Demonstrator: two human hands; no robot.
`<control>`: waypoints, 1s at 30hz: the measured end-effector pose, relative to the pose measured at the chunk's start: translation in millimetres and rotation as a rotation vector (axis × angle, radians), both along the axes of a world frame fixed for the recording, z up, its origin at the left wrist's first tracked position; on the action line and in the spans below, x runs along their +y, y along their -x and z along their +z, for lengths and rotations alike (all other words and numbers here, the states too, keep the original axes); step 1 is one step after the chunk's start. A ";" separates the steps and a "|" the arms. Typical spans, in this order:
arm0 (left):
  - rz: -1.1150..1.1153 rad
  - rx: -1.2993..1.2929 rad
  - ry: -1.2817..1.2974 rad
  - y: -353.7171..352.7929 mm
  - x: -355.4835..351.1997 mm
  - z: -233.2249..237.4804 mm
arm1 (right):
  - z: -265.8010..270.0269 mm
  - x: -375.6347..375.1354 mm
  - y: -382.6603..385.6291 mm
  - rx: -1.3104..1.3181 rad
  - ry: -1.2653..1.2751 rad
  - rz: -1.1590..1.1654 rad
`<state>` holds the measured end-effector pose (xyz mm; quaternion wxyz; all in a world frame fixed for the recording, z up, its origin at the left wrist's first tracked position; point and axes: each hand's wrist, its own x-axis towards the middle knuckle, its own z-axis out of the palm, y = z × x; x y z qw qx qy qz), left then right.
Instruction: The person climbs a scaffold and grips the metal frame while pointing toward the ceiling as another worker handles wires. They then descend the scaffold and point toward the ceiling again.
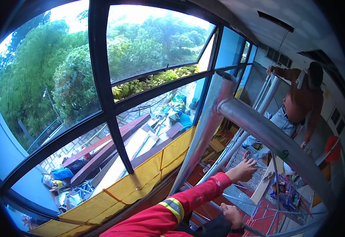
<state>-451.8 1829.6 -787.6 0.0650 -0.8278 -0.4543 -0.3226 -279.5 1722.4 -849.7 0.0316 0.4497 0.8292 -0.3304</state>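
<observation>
My left hand (242,170) reaches forward on a red sleeve with a yellow and grey reflective band (171,207). Its fingers lie spread on a perforated metal plank (255,179), just past a slanted scaffold brace (228,158). My right hand (231,214) is lower and closer to me, curled around a thin metal bar (255,230) that runs across the bottom of the view. A thick galvanised scaffold tube (275,140) crosses diagonally above both hands and joins an upright post (208,114).
A large dark-framed window (101,79) fills the left, with trees outside and planks and debris (113,154) on the ground below it. Yellow sheeting (152,170) lines the sill. Another person (303,98) in a brown top stands at the right, holding upright poles (268,85). Clutter lies below the scaffold (287,193).
</observation>
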 end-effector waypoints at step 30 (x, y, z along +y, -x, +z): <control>0.182 0.037 0.627 28.1 11.4 -149.8 | 36.5 59.9 56.0 -0.148 -0.395 0.064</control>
